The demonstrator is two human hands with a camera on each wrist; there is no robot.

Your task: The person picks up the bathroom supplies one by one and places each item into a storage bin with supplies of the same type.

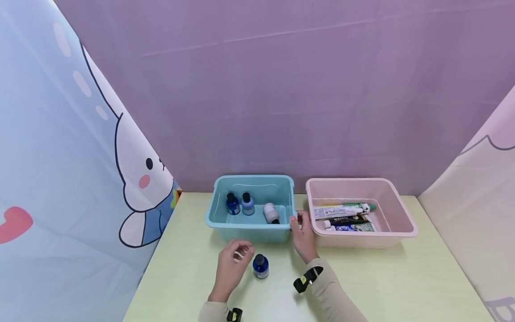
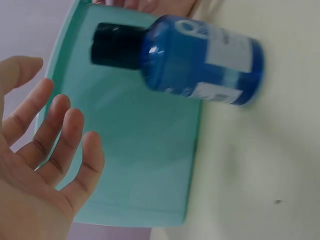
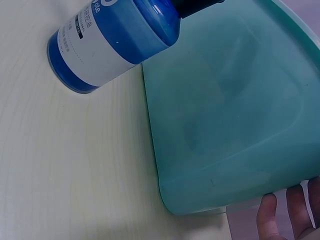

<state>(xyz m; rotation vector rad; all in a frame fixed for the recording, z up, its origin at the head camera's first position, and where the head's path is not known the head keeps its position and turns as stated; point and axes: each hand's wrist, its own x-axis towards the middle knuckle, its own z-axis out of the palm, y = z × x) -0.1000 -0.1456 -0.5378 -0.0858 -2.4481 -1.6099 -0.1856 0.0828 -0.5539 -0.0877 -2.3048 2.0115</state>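
Observation:
A blue bottle with a black cap (image 1: 261, 267) stands upright on the table in front of the teal bin (image 1: 249, 233). My left hand (image 1: 234, 264) hovers just left of it, fingers loosely bent and holding nothing; the left wrist view shows the same bottle (image 2: 200, 55) beyond the fingertips. At the bin's front right corner, my right hand (image 1: 303, 240) grips the rim, thumb on top and fingers (image 3: 296, 210) along the outer side. Inside the bin are a dark blue bottle (image 1: 233, 205), a lighter blue bottle (image 1: 248, 205) and a pale bottle (image 1: 270, 212) lying tilted with its black cap down.
To the right of the teal bin stands a pink bin (image 1: 364, 240) with several toothpaste tubes (image 1: 342, 211) in it. Both bins stand at the back of the pale table (image 1: 177, 273), close to a purple cloth backdrop (image 1: 281, 112). A printed cloth (image 1: 72, 156) hangs at left.

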